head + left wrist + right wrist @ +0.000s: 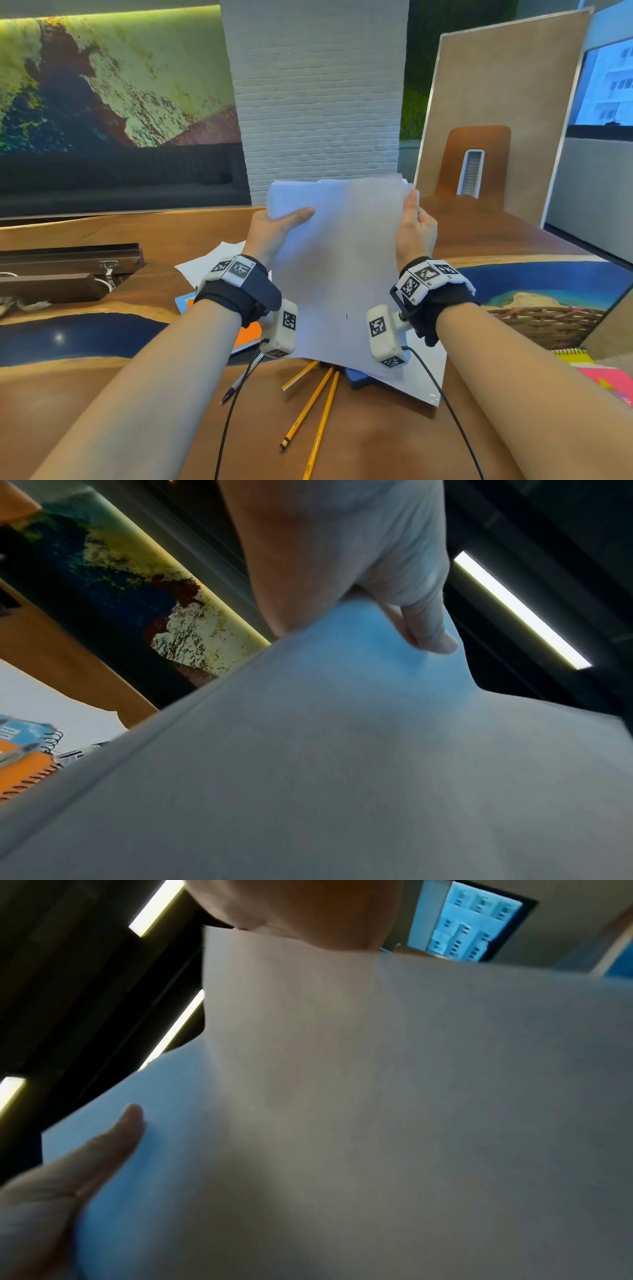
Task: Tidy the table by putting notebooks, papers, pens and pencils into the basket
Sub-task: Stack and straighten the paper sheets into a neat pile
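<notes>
I hold a stack of white papers [337, 260] upright above the table's middle. My left hand [274, 224] grips its left edge, thumb across the front; my right hand [416, 226] grips the right edge. Both wrist views are filled by the papers [342, 777] [377, 1123]. Under the stack lie three yellow pencils [310, 407], a black pen [239, 380], another white sheet [421, 380] and a dark blue notebook [358, 380]. An orange spiral notebook [248, 334] [24, 772] lies to the left. The wicker basket [548, 325] stands at the right.
A yellow spiral pad [573, 356] and a pink notebook [613, 383] lie near the right edge. A dark case [68, 270] sits at the far left. A white brick pillar [318, 102] and a brown board [507, 109] stand behind the table.
</notes>
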{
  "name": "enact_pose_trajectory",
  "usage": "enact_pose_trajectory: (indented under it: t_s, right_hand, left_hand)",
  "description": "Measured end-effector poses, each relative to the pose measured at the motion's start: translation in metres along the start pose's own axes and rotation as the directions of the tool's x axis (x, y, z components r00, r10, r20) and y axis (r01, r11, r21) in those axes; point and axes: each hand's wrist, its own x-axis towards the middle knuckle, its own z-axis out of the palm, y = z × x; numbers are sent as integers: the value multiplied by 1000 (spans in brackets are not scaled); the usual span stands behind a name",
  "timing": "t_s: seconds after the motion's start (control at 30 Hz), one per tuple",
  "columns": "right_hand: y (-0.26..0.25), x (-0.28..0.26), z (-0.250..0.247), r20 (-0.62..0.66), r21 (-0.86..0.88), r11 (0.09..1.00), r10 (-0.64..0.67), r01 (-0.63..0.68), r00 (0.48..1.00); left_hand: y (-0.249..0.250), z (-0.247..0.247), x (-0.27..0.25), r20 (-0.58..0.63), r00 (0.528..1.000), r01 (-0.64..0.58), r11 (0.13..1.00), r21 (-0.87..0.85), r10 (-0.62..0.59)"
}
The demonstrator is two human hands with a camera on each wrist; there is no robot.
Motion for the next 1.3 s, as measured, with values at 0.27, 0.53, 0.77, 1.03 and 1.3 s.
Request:
enact_pose_trajectory:
  t_s: [0.27,0.53,0.77,1.03,1.3]
  right_hand:
    - [-14,1,-4,340,50,971,202,-232,919]
    - [-7,-2,1,263,-178,966,231,-188,937]
    - [-19,-23,9,354,30,993,95,-113,931]
    - [-14,-26,25,401,-151,989,61,1,914]
    - [-7,-32,34,468,-383,894,-32,235,883]
  left_hand:
    - [13,-12,3,19,998,-52,998,36,52]
    - [23,-12,5,-97,987,-124,989,78,131]
    - [22,-11,8,-196,963,-167,981,99,183]
    - [31,16,2,241,642,-685,403,607,728]
    - [23,56,-2,517,639,-756,337,561,570]
